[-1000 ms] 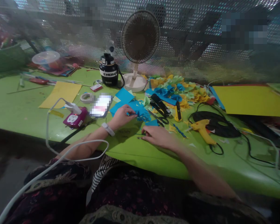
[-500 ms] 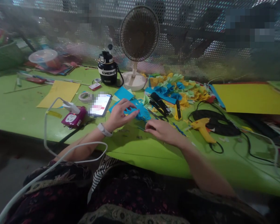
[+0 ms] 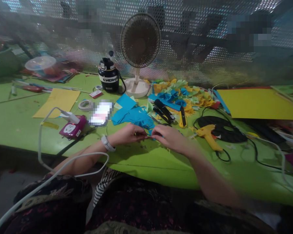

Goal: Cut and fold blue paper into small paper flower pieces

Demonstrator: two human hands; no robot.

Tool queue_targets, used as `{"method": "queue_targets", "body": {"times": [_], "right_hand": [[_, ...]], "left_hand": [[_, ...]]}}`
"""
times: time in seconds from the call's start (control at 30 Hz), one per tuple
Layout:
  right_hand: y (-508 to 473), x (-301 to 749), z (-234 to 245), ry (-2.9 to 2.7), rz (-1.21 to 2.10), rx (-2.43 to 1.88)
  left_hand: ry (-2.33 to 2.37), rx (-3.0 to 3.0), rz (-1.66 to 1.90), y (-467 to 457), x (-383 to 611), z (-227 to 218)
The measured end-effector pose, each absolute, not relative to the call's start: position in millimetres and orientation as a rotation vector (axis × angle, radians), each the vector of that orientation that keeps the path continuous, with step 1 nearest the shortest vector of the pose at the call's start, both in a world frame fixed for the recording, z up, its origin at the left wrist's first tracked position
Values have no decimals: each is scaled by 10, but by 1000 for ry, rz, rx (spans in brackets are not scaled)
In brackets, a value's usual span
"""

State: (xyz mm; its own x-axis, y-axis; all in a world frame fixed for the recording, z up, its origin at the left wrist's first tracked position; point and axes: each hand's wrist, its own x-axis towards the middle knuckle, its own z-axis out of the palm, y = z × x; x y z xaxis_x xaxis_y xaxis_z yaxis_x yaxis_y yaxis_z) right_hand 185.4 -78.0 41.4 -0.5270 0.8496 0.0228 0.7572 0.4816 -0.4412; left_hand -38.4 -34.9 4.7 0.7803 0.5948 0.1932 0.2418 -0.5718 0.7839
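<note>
Our left hand (image 3: 127, 134) and our right hand (image 3: 169, 139) meet over the green table (image 3: 19, 136). The fingers of both hands are pinched together on a small bit of blue paper (image 3: 153, 138), which sits right between them, just above the table. A pile of blue paper scraps (image 3: 134, 117) lies just behind our hands. Near it are a black stapler (image 3: 163, 111) and a heap of yellow and green paper bits (image 3: 183, 94). A yellow glue gun (image 3: 208, 136) lies off to the right. A white band (image 3: 107, 143) is on our left wrist. A blurred phone (image 3: 101, 113) lies near a pink power socket (image 3: 72, 127).
</note>
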Motion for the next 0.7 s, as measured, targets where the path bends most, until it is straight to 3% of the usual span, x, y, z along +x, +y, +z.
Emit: {"method": "queue_targets", "body": {"times": [0.2,0.43,0.7], "right_hand": [[-718,2316,695,-2059,334,-1655],[-580,2670,627,-2287,291,-2338],[-497,2655,574,-2292,454,-2399]], "left_hand": [[713,1829,656,-348,-385,22],[724,1492,698,-312,-362,3],[742,1232,767,-313,-342,52]]}}
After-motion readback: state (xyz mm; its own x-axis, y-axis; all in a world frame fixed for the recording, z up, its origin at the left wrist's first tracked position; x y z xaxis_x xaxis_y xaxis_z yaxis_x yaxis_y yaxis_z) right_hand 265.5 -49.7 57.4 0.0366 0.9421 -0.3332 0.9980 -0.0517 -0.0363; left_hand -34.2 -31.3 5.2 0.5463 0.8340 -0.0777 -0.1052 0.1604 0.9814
